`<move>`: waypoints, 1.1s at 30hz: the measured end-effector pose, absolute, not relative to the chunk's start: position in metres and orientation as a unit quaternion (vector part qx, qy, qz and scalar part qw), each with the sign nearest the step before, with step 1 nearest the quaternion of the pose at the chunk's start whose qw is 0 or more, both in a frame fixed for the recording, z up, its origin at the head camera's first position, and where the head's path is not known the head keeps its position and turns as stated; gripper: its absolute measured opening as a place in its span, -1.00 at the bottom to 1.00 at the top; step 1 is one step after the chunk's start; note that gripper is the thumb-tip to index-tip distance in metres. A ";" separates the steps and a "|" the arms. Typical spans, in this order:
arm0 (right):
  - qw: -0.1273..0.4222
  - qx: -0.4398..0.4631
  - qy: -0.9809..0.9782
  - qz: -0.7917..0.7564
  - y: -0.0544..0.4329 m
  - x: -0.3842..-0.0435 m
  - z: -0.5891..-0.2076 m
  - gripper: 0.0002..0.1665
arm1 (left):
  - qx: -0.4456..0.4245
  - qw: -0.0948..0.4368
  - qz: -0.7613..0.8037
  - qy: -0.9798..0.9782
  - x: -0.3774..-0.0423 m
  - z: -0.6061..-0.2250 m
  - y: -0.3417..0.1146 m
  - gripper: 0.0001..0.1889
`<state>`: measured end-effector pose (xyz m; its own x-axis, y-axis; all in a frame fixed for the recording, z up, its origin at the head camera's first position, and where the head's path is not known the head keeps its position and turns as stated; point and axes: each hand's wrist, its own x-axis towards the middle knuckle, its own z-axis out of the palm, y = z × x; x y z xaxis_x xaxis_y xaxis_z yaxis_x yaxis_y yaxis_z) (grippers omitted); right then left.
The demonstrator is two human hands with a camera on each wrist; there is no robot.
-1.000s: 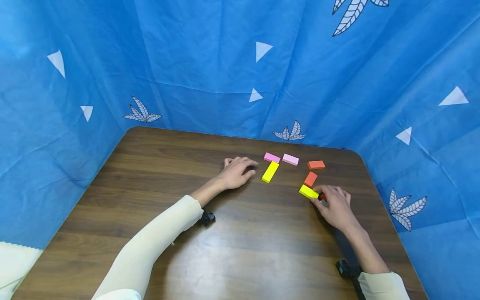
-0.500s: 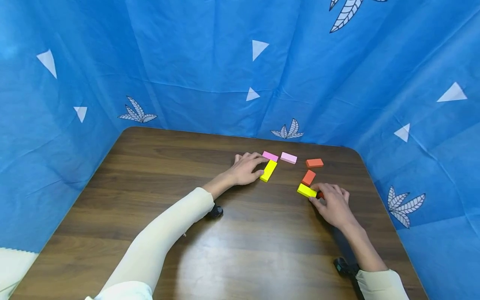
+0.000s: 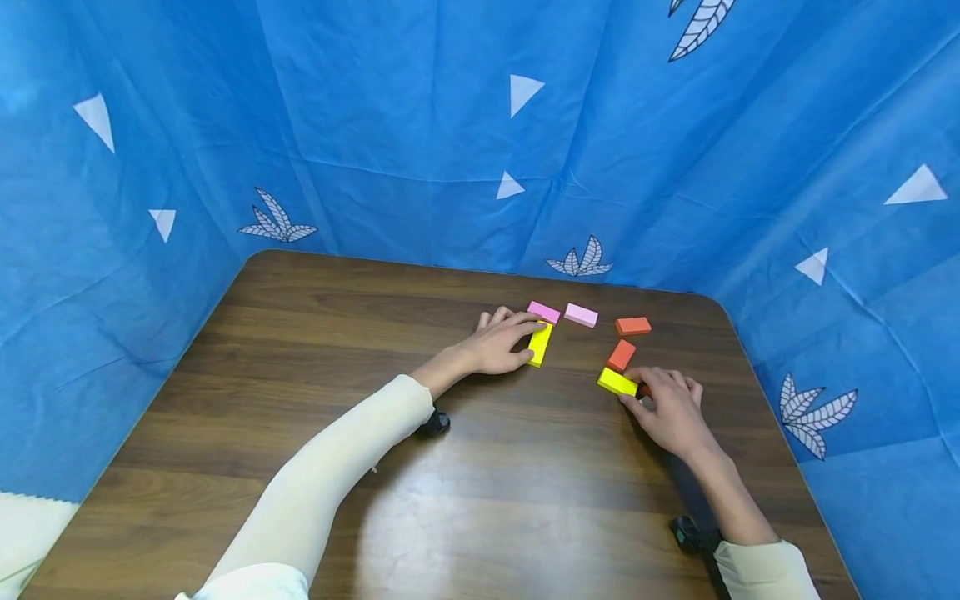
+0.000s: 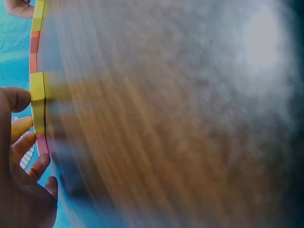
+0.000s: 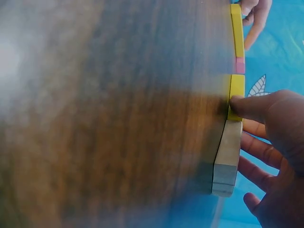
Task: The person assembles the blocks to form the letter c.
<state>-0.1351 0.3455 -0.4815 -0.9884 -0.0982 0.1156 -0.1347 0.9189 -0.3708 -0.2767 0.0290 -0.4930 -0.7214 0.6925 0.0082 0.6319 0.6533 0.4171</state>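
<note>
In the head view, my left hand (image 3: 501, 343) grips the left yellow block (image 3: 540, 346), thumb at its near end and index finger at its far end. My right hand (image 3: 670, 408) pinches the right yellow block (image 3: 617, 382) between thumb and index finger. A sliver of red (image 3: 643, 390) shows by those fingers. Below the hand in the right wrist view lies a pale greyish block (image 5: 229, 152), mostly hidden by the hand in the head view. A red-orange block (image 3: 621, 355) sits right behind the right yellow block. Just beyond the left yellow block lies a pink block (image 3: 543, 312).
A light pink block (image 3: 581, 315) lies right of the pink one, and another red-orange block (image 3: 633, 326) farther right. All rest near the far side of the brown wooden table (image 3: 315, 333). Blue patterned cloth (image 3: 420, 125) hangs around its back and sides.
My left hand has moved right and taken hold of the left yellow block, which has turned slightly. My right hand has stayed at the right yellow block.
</note>
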 end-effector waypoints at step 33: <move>0.051 0.092 -0.976 0.190 0.333 -0.144 -0.483 -0.53 | 0.383 0.074 0.247 0.887 -0.273 -0.485 0.006 -0.14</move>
<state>-0.1440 0.3333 -0.4830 -0.9777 -0.1611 0.1347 -0.1998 0.9109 -0.3611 -0.2730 0.0055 -0.4847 -0.6957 0.7160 0.0577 0.6428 0.5846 0.4951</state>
